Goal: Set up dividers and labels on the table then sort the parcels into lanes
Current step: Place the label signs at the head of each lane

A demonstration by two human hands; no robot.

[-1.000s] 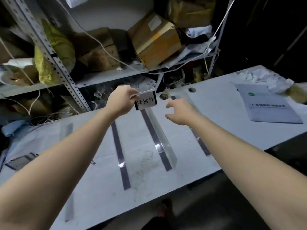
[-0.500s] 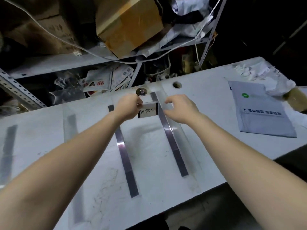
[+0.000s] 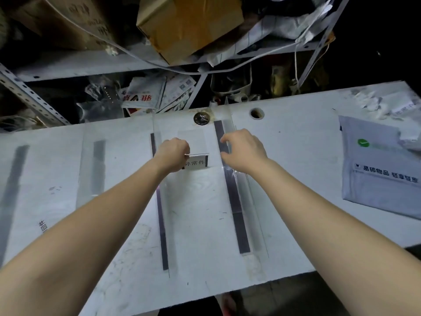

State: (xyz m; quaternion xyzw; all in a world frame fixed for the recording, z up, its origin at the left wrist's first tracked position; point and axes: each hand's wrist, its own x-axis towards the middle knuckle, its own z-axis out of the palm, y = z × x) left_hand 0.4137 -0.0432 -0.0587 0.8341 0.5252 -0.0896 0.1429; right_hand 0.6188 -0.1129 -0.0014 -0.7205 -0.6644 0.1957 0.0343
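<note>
My left hand [image 3: 172,154] pinches a small clear label stand [image 3: 196,162] with black Chinese characters, which rests on the white table [image 3: 296,142] in the lane between two clear dividers. The left divider [image 3: 160,201] and the right divider [image 3: 237,197] stand upright on dark strips. My right hand [image 3: 243,149] hovers over the far part of the right divider, fingers curled and apart; whether it touches the divider I cannot tell. A grey mailer parcel [image 3: 378,176] lies flat at the table's right.
Two more dark strips [image 3: 98,165] lie on the table's left. A round metal cap [image 3: 201,118] and a cable hole [image 3: 257,113] sit at the far edge. Behind is a metal shelf with a cardboard box [image 3: 189,26], papers and cables. Crumpled paper [image 3: 373,103] sits far right.
The label stand came down from above the far edge onto the table between the two dividers. My right hand moved in next to it, over the right divider. The view tilted down.
</note>
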